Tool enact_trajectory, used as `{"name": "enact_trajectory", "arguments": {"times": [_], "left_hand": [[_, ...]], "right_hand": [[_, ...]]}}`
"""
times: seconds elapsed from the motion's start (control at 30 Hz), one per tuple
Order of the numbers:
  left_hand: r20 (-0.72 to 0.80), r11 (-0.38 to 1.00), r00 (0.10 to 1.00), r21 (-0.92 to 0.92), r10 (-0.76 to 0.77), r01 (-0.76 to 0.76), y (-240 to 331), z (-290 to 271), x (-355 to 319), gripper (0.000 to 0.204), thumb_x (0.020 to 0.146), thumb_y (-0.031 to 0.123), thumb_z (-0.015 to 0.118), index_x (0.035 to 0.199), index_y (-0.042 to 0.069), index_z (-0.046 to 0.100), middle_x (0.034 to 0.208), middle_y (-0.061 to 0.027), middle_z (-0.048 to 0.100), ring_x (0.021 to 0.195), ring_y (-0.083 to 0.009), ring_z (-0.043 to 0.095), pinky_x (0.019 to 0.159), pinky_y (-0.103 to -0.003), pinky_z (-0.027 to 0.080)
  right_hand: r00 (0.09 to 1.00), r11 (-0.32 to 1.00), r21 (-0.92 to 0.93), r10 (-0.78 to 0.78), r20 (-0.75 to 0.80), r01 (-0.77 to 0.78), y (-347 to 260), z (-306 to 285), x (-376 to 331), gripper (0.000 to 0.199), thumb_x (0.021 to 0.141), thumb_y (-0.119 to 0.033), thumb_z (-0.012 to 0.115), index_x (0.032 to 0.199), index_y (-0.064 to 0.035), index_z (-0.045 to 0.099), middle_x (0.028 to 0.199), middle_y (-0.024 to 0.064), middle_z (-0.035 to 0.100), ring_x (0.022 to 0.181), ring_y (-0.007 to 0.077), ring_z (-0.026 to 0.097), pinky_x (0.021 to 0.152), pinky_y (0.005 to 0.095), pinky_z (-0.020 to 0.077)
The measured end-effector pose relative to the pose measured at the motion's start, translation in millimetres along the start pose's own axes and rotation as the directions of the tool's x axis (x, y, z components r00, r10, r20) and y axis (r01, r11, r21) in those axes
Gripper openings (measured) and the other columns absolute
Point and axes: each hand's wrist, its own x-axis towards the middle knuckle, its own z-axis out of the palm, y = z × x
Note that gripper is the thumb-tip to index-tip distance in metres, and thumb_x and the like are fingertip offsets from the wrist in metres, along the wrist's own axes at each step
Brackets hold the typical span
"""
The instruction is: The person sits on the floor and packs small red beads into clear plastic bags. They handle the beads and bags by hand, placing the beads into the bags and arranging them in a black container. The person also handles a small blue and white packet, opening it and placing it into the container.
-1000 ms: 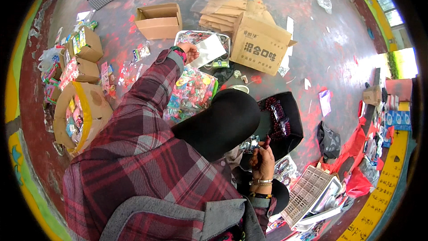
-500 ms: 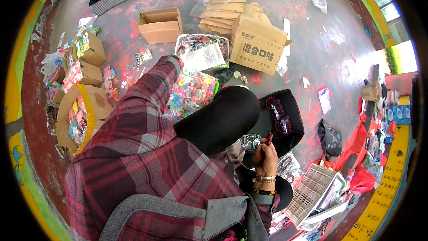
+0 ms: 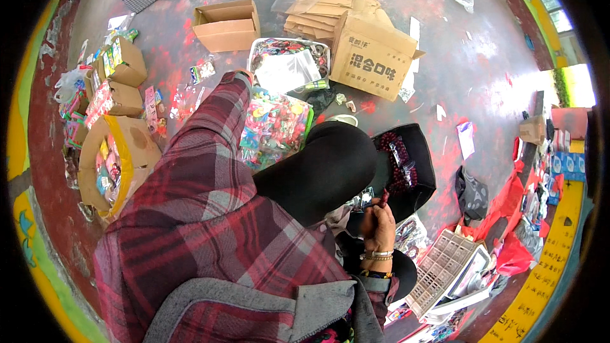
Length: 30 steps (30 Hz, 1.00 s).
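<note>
Right fingers [image 3: 382, 212] pinch a red thing [image 3: 384, 197] at four o'clock; one sleeve [image 3: 219, 111] hides left fingers, so I can't tell their grip.

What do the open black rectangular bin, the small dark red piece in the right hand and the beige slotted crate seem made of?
Open black rectangular bin: matte, perhaps plastic or coated board; smooth, straight walls.
Small dark red piece in the right hand: too small, partly covered to tell.
Beige slotted crate: probably matte moulded plastic; even, thin-ribbed grid.
</note>
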Motion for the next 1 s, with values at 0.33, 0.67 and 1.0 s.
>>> {"name": "enact_trajectory", "arguments": {"times": [0.33, 0.67, 1.0], "left_hand": [[-0.544, 0.999, 0.838, 0.024, 0.044, -0.037, -4.6, -39.1, -28.7, 0.031, 0.076, 0.030, 0.053, 0.090, 0.005, 0.066, 0.096, -0.0172, 0.063, 0.091, -0.0320, 0.060, 0.080, -0.039, 0.047], [-0.390, 0.404, 0.628, -0.518, 0.673, -0.754, 135.3, -105.9, -202.2, 0.011, 0.078, 0.013, 0.060, 0.074, 0.002, 0.057, 0.088, -0.0043, 0.064, 0.072, -0.0107, 0.055, 0.066, -0.025, 0.044], [-0.112, 0.007, 0.185, -0.838, 0.976, -0.545, 272.8, -93.2, -359.8, 0.003, 0.080, 0.006, 0.058, 0.081, 0.004, 0.058, 0.089, -0.0074, 0.061, 0.077, -0.0114, 0.056, 0.068, -0.024, 0.043]], "right_hand": [[0.999, 0.998, 0.039, -0.053, -0.005, 0.053, -6.4, 10.4, -5.3, 0.017, 0.082, -0.008, 0.051, 0.097, -0.0033, 0.056, 0.075, 0.0026, 0.057, 0.064, 0.0103, 0.054, 0.056, 0.0208, 0.0456], [0.948, 0.951, 0.216, -0.261, 0.184, 0.220, -18.8, 10.3, -26.7, 0.036, 0.080, -0.012, 0.059, 0.112, -0.0049, 0.045, 0.064, -0.0014, 0.041, 0.051, 0.0093, 0.041, 0.042, 0.0211, 0.0327], [0.772, 0.792, 0.111, -0.610, 0.177, 0.600, -92.4, 16.5, -78.7, 0.010, 0.081, -0.002, 0.057, 0.088, -0.0054, 0.051, 0.069, 0.0001, 0.050, 0.060, 0.0080, 0.046, 0.053, 0.0213, 0.0364]]}}
